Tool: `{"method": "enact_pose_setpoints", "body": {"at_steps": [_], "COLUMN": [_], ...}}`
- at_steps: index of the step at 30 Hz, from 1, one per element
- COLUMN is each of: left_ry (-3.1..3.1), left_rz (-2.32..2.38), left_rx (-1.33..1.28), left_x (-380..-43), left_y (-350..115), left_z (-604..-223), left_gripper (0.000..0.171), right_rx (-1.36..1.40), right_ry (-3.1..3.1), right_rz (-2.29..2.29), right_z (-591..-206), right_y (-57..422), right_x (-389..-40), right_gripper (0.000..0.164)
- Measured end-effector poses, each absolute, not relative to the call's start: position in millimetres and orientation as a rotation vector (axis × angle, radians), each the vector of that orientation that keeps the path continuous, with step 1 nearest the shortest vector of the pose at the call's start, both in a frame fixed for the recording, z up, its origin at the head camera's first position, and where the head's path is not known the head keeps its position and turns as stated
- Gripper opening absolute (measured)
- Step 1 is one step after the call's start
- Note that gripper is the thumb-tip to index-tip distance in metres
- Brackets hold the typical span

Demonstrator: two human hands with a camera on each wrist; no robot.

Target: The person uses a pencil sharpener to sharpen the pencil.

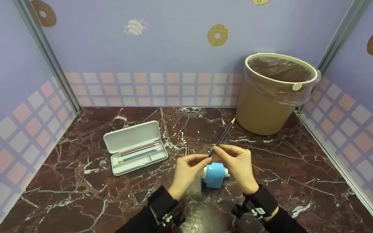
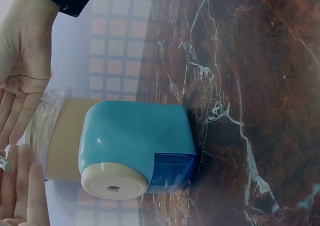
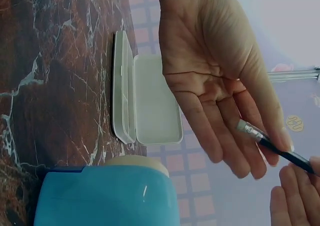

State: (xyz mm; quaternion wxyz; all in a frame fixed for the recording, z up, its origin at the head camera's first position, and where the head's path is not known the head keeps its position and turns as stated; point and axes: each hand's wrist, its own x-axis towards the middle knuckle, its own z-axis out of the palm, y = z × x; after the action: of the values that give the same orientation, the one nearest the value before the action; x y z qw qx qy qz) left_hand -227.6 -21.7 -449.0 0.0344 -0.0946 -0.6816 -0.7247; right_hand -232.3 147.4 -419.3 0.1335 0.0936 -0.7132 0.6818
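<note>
My left hand [image 1: 188, 170] pinches a dark pencil [image 1: 225, 132] near its eraser end, between thumb and fingers. A little higher on the shaft, my right hand [image 1: 240, 163] pinches the same pencil. Its sharpened wooden tip points up and to the right, away from me. In the right wrist view the whitish eraser and metal band of the pencil [image 3: 295, 159] stick out past the left thumb. Just below both hands, a blue pencil sharpener [image 1: 215, 175] stands on the table; the left wrist view shows the sharpener's [image 2: 132, 131] round cream end with a hole.
Left of the hands lies an open white pencil case [image 1: 133, 137] with several pencils [image 1: 139, 154] inside. A tan waste bin [image 1: 262, 110] with a clear plastic liner stands at the back right. Patterned walls [image 1: 173, 48] enclose the dark marbled table [image 1: 86, 191].
</note>
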Motion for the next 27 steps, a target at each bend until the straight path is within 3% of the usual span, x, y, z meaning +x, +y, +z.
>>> {"method": "enact_pose_setpoints", "body": {"at_steps": [7, 17, 27], "left_ry": [-2.161, -2.214, -2.235], "left_rz": [-2.148, -1.909, -1.316], "left_rx": [-0.292, -0.519, -0.721], "left_x": [-230, -229, -225], "left_y": [-31, -54, -60], "left_z": [-447, -423, -419], "left_gripper": [0.03, 0.034, 0.027], "right_rx": [0.375, 0.975, 1.112], "right_ry": [-2.133, -2.153, -2.033], "right_rz": [1.747, 0.604, 0.059], "right_z": [-418, -408, -408], "right_y": [155, 175, 177], "right_x": [-236, -243, -244], "right_gripper": [0.014, 0.024, 0.03]}}
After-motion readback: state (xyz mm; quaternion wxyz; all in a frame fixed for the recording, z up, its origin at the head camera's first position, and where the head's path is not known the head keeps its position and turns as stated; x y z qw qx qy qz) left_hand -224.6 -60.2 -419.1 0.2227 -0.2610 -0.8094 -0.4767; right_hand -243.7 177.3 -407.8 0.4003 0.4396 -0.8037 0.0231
